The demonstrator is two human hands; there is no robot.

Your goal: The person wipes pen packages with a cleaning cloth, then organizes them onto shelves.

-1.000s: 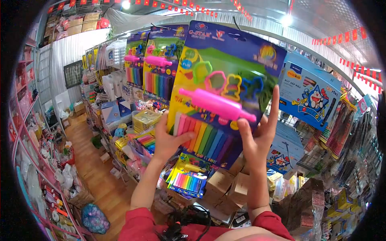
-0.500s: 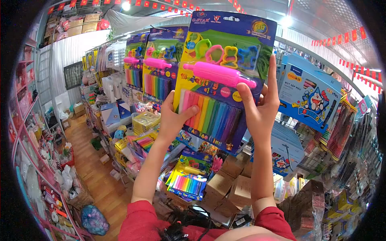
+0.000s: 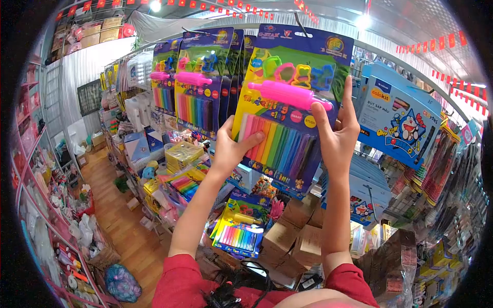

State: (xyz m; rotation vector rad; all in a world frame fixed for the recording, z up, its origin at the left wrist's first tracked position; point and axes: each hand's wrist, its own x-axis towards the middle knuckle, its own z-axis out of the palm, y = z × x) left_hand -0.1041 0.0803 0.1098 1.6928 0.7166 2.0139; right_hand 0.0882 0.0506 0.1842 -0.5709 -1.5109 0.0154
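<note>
A modelling clay pack (image 3: 287, 92), with a pink roller, cutters and rainbow clay sticks, is held upright between both hands. My left hand (image 3: 235, 146) grips its left edge, thumb on the clay sticks. On the right edge is my right hand (image 3: 336, 131), thumb near the roller's end and index finger pointing up. A metal hook (image 3: 300, 24) reaches the slot at the pack's top. Similar packs (image 3: 197, 77) hang just to the left. Another clay pack (image 3: 240, 226) lies below on the goods.
Blue crayon boxes (image 3: 398, 120) hang at the right, with more blue boxes (image 3: 359, 197) beneath. Brown cartons (image 3: 281, 237) stand below my hands. Wooden floor (image 3: 123, 215) runs along the left, beside a pink shelf (image 3: 38, 205) and a stuffed plastic bag (image 3: 122, 282).
The held pack and both hands have shifted slightly right, and the pack's top now sits at the hook. More of the hanging packs shows on the left.
</note>
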